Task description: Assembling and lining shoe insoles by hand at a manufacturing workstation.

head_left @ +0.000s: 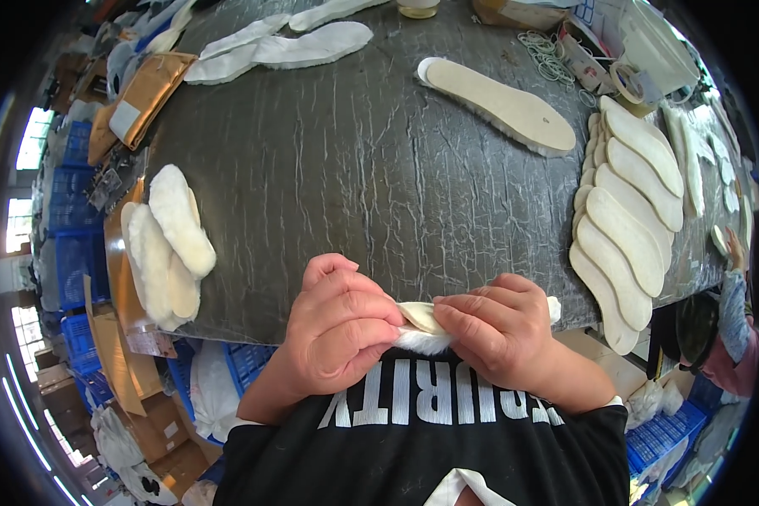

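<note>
Fleece and pale felt make up the insole point(422, 327) that is gripped at the near edge of the surface point(354, 169), just in front of the person's black shirt point(422, 430). It is held folded or rolled between both hands, so that only a short stretch of it shows in the gap, with white fluff hanging below and a small end peeping out to the right of the right hand point(502, 325). The left hand point(341, 329) is closed around its left part, thumb and fingers pinched tight; the right hand is closed in the same way on its right part. The two hands lie nearly touching, both over the surface's near rim.

Dark, wrinkled sheeting covers the surface, and its middle is left open from the hands to the far side. At the left edge a small pile of fleecy insoles point(170, 244) is laid fluff up, partly overhanging the rim on brown card. At the far left, more white insoles point(287, 46) are spread in a loose group. One single insole point(502, 105) lies felt side up at the far right, apart from the rest. Along the right edge a long overlapping row of insoles point(628, 219) is stacked, its nearest end reaching past the rim. Rubber bands point(548, 51) are scattered at the far right corner. Blue crates point(76, 253) are seen below the left edge.
</note>
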A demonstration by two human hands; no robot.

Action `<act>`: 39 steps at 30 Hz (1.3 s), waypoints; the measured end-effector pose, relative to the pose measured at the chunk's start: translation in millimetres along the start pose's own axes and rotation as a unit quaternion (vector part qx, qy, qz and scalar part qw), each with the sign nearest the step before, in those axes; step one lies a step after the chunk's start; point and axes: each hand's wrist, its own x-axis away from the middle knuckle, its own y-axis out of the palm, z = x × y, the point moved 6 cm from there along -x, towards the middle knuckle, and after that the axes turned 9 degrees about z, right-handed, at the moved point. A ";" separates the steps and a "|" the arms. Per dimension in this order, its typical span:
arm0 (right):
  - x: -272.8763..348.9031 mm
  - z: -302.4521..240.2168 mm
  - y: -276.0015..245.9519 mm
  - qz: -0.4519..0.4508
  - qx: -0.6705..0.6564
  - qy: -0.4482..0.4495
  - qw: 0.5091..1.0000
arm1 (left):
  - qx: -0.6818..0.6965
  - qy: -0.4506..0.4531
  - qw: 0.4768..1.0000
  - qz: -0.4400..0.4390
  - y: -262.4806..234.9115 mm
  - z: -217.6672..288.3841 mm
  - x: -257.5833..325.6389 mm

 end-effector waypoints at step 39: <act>-12.8 -6.7 -26.8 0.112 0.054 -0.077 0.989 | -0.011 0.040 0.995 0.090 1.6 5.1 -11.4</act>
